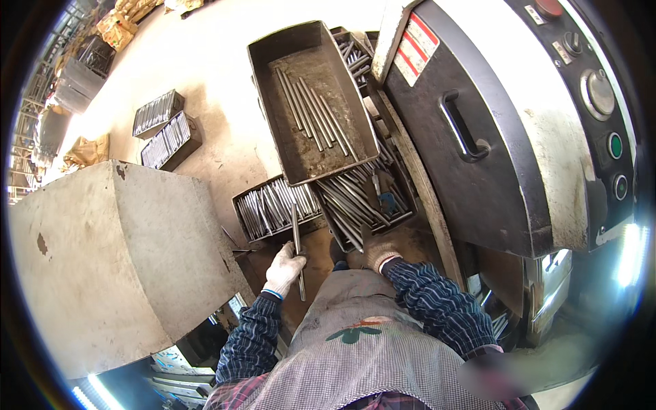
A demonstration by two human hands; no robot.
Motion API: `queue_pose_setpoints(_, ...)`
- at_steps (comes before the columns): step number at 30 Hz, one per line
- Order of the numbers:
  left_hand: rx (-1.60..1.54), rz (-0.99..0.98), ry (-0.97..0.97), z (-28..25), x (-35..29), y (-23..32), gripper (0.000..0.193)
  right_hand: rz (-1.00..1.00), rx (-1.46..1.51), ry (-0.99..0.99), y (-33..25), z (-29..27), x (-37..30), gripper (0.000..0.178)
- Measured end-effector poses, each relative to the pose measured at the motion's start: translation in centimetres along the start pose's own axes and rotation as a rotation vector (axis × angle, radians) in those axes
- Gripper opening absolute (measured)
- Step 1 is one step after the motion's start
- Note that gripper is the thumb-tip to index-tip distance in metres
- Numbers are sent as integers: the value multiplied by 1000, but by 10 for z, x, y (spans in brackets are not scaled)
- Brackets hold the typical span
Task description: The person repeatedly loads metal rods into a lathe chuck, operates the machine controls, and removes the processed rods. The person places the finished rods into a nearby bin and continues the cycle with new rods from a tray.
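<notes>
My left hand (285,268), in a white knitted glove, is wrapped round a shiny metal rod (295,231). The rod stands nearly lengthwise in view, its ends showing above and below the fist. My right hand (383,255), also gloved, is closed at the near edge of a dark bin (403,217) full of loose metal rods (345,198). What its fingers hold is too dark and small to name. Left of that bin, a second bin (247,231) holds tightly packed bright rods (273,205). A large worn metal tray (266,51) sits above them with several rods (314,113) lying in it.
On my right stands a machine with a dark door (451,82), a metal handle (461,130) and a button panel (605,123). A pale metal housing (130,253) blocks the left. Two rod-filled boxes (158,113) rest on the floor. A blue-and-dark tool (388,202) lies among the rods.
</notes>
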State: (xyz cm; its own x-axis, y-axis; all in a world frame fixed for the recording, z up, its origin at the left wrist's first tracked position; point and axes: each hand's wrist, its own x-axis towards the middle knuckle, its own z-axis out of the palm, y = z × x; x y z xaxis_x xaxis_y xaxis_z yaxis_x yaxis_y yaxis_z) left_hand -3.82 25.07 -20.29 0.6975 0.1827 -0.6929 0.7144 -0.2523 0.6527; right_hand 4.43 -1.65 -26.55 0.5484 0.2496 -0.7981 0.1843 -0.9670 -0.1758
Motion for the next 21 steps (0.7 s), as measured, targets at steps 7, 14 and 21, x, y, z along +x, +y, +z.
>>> queue_pose_setpoints(7, 201, 197, -37, 13, -3, 30, 60, -2, 134, -112, 44, -18, -49, 84)
queue_pose_setpoints(14, 389, 498, -130, 66, -68, 124, 49, -6, 659, 51, 126, -34, -181, 72)
queue_pose_setpoints(21, 142, 835, -678, 184, -143, 231, 37, -351, 1002, 310, 184, -58, -329, 71)
